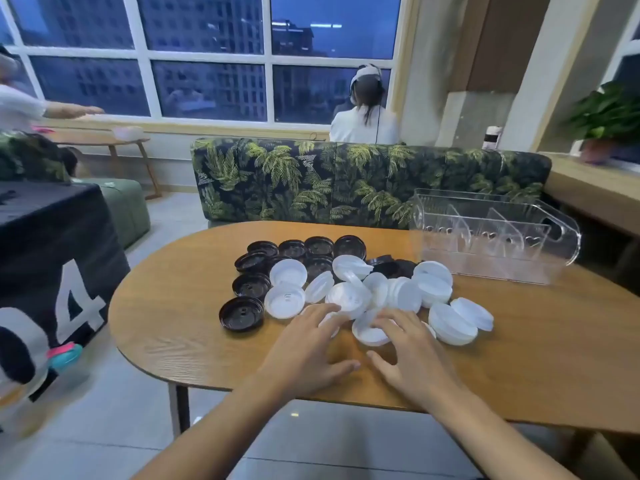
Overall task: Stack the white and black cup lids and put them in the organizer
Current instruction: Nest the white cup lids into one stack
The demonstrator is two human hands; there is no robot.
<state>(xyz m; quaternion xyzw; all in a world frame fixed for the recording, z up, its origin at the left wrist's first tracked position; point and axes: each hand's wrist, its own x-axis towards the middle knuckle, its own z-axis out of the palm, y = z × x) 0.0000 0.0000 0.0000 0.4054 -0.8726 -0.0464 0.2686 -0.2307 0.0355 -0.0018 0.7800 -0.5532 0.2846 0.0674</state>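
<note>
While the clear acrylic organizer with upright dividers [485, 268] shows no lids in it at two o'clock on the oval wooden worktop [180, 323], the task looks barely begun. The round black plastic cup lids [242, 313] lie loose and mostly single from nine to twelve o'clock of the heap. The round white plastic cup lids [433, 285] sprawl overlapping at its middle and toward three o'clock, with no tidy stack in sight. All the stacking and loading is yet to do. At six o'clock of the heap the left hand [311, 341] lies spread, fingers nearly straight, touching a white lid and gripping nothing. The right hand [412, 355], just beside it, rests its splayed fingers on another white lid without closing round it.
</note>
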